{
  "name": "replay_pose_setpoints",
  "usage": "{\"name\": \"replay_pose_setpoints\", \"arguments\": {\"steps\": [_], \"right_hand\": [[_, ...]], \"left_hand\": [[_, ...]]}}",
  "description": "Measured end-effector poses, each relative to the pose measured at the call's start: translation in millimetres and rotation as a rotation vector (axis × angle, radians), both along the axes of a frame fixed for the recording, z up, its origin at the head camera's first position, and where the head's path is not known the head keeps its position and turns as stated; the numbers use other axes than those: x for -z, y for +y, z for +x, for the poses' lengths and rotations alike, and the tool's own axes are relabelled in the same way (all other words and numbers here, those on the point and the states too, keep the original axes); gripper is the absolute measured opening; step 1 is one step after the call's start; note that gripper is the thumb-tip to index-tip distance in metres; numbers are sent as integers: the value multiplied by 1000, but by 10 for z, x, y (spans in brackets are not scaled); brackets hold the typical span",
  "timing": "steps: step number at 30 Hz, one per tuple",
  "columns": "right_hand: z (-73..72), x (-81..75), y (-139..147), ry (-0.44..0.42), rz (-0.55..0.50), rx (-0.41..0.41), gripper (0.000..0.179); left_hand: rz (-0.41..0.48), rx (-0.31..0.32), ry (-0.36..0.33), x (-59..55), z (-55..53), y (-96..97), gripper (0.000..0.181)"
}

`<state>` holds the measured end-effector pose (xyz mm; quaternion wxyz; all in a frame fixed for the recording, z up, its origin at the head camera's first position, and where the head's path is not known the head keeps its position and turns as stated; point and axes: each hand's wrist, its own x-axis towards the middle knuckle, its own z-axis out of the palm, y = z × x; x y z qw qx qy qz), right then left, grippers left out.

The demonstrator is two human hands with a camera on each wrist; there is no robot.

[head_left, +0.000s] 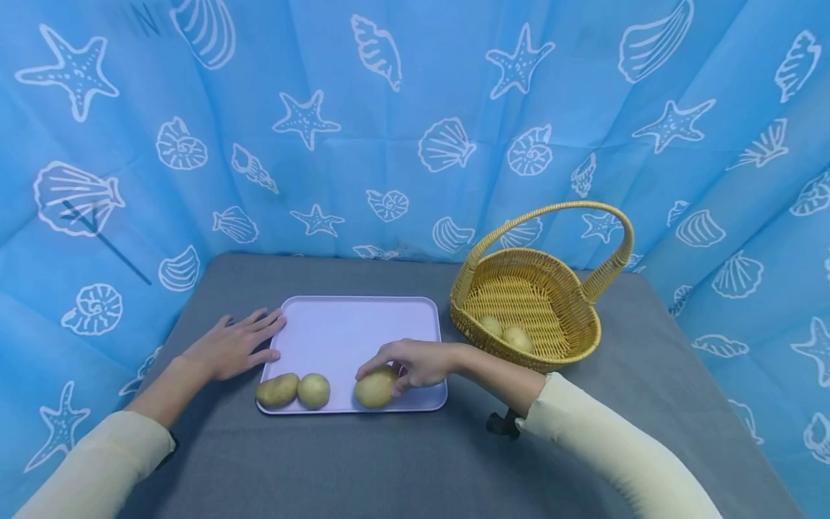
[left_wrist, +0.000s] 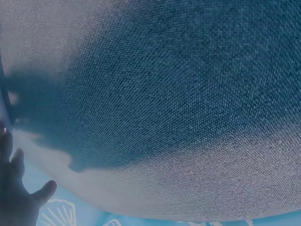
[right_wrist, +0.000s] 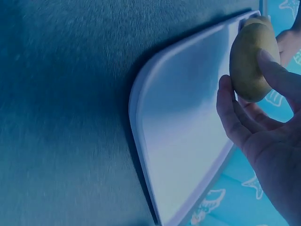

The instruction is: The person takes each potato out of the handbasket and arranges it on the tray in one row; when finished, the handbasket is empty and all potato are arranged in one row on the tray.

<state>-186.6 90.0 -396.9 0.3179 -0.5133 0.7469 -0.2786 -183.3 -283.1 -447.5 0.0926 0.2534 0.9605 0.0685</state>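
Note:
My right hand (head_left: 418,362) holds a potato (head_left: 376,387) between thumb and fingers, low over the near side of a pale lilac tray (head_left: 353,324). In the right wrist view the same potato (right_wrist: 254,61) shows long and oval in the grip. Two more potatoes lie side by side at the tray's near left corner, a longer one (head_left: 277,391) and a rounder one (head_left: 314,391). My left hand (head_left: 236,347) rests with fingers spread at the tray's left edge, fingertips on its rim. The left wrist view has only part of this hand (left_wrist: 21,193), in shadow.
A yellow wicker basket (head_left: 586,339) with a tall arched handle stands right of the tray, with two potatoes (head_left: 517,339) inside. Grey cloth (head_left: 337,468) covers the table. Behind it hangs a blue curtain (head_left: 402,166) printed with white shells and starfish.

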Motion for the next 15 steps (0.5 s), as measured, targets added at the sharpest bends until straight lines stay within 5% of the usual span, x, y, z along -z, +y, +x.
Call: {"name": "replay_pose_setpoints", "arguments": {"steps": [15], "right_hand": [[8,157,-259,-10,-23,0,60]], "left_hand": [[12,21,42,60,-11,-42,71]]}}
